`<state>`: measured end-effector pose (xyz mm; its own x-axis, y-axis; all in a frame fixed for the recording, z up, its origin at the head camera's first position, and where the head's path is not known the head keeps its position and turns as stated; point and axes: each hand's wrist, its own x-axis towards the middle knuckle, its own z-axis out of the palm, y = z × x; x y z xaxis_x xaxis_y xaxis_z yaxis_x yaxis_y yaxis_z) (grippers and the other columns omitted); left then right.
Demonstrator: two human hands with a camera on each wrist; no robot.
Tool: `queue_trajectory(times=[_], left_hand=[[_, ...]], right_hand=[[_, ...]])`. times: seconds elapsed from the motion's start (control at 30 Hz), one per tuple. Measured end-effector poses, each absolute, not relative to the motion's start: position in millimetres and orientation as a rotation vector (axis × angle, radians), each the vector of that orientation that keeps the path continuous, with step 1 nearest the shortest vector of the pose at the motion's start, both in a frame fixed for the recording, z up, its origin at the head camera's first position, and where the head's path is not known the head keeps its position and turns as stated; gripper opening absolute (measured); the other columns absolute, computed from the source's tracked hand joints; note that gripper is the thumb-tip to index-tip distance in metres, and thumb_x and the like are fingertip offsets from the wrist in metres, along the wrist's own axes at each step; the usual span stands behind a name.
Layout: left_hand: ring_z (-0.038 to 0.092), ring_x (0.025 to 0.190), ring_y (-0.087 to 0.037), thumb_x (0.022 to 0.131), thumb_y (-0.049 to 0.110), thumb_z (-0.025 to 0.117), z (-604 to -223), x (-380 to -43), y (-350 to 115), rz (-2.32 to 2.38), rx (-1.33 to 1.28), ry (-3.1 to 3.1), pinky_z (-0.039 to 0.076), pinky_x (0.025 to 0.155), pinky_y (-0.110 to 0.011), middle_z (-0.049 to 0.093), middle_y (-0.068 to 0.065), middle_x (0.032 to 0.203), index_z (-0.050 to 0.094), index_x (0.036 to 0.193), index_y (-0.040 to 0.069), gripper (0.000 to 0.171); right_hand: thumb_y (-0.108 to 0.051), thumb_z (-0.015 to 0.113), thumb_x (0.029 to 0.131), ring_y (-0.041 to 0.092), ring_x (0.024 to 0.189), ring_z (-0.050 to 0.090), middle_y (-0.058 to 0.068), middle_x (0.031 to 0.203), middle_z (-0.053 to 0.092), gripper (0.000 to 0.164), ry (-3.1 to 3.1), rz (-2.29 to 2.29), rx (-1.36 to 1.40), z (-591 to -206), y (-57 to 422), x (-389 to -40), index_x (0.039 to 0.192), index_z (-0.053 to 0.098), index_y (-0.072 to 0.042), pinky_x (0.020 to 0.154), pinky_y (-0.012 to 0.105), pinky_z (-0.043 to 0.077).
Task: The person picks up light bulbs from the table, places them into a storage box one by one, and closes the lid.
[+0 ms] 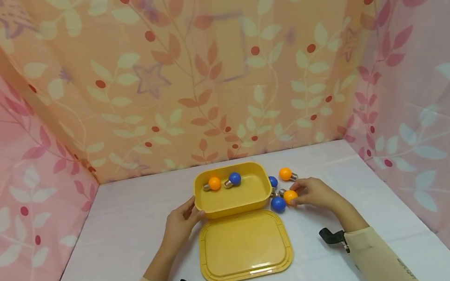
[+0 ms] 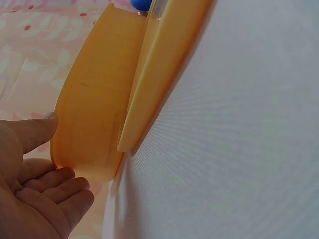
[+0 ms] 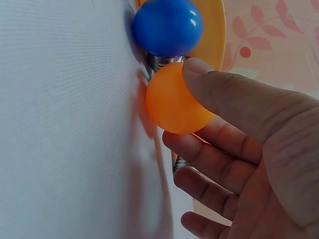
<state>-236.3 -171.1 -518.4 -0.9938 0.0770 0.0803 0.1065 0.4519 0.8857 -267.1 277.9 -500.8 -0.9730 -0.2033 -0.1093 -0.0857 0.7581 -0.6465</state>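
**Right hand (image 1: 315,193) pinches an orange bulb (image 1: 290,197) beside the yellow box (image 1: 236,200)**

The hands are apart, one at each end of the box. The left forearm slants in from the box's near left; its hand lightly holds the box's near left corner, thumb toward the near wall and fingers at the left end, the lower ones loosely bent. The right forearm reaches in from the near right, with thumb and fingertip clamped on the orange bulb's globe, just off the box's right end. Whether that bulb touches the tabletop (image 1: 140,202) cannot be told.

The pinched bulb's long axis lies aslant: metal cap toward the box and the far side, globe toward the near right. The box is open upward, its long axis running left to right.

Crowded at the box's right end are a near blue bulb (image 1: 278,204) and a far blue bulb (image 1: 273,181). A loose orange bulb (image 1: 285,174) lies farther right of the box, cap pointing away from it. Inside the box, an orange bulb and a blue bulb (image 1: 235,178) point their caps leftward. The yellow lid (image 1: 244,246) lies along the box's near side.
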Motion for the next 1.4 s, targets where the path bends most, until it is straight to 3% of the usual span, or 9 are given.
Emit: queue_trajectory(times=[0.17,0.27,0.5,1.0,1.4], left_hand=[[0.054,0.138,-0.027,0.093,0.032,0.077,-517,-236,-172,-1.637,-0.177,-2.65,0.052,0.106,-0.042,0.054,-0.005,0.152,0.051,0.152,0.015,0.067],[0.054,0.138,-0.027,0.093,0.033,0.077,-517,-236,-172,-1.633,-0.179,-2.655,0.052,0.106,-0.041,0.055,-0.004,0.152,0.051,0.152,0.016,0.067],[0.055,0.137,-0.026,0.093,0.032,0.078,-517,-234,-172,-1.638,-0.174,-2.648,0.053,0.105,-0.039,0.055,-0.004,0.151,0.053,0.151,0.016,0.065],[0.054,0.138,-0.027,0.093,0.032,0.078,-514,-233,-172,-1.641,-0.174,-2.652,0.052,0.106,-0.041,0.055,-0.004,0.151,0.052,0.152,0.015,0.067],[0.055,0.137,-0.026,0.091,0.037,0.079,-515,-236,-171,-1.635,-0.172,-2.654,0.052,0.105,-0.041,0.055,-0.004,0.151,0.052,0.152,0.015,0.07]], right_hand=[[-0.034,0.09,0.077,0.029,0.107,0.061,0.003,0.11,0.072,0.04,2.831,-0.983,-0.233,-501,278,-268,0.111,0.074,-0.018,0.104,0.057,0.05],[-0.032,0.09,0.078,0.034,0.115,0.059,0.006,0.115,0.071,0.043,2.857,-0.988,-0.269,-498,280,-266,0.114,0.074,-0.017,0.108,0.064,0.043],[-0.021,0.085,0.082,0.041,0.131,0.052,0.011,0.13,0.067,0.042,2.893,-1.019,-0.302,-495,284,-262,0.122,0.072,-0.016,0.115,0.069,0.034],[-0.019,0.08,0.087,0.039,0.135,0.047,0.011,0.138,0.062,0.044,2.951,-1.055,-0.327,-479,286,-256,0.129,0.069,-0.02,0.115,0.069,0.034],[-0.02,0.083,0.086,0.036,0.13,0.051,0.007,0.133,0.066,0.044,3.007,-0.965,-0.507,-455,281,-270,0.128,0.07,-0.019,0.113,0.065,0.038]])
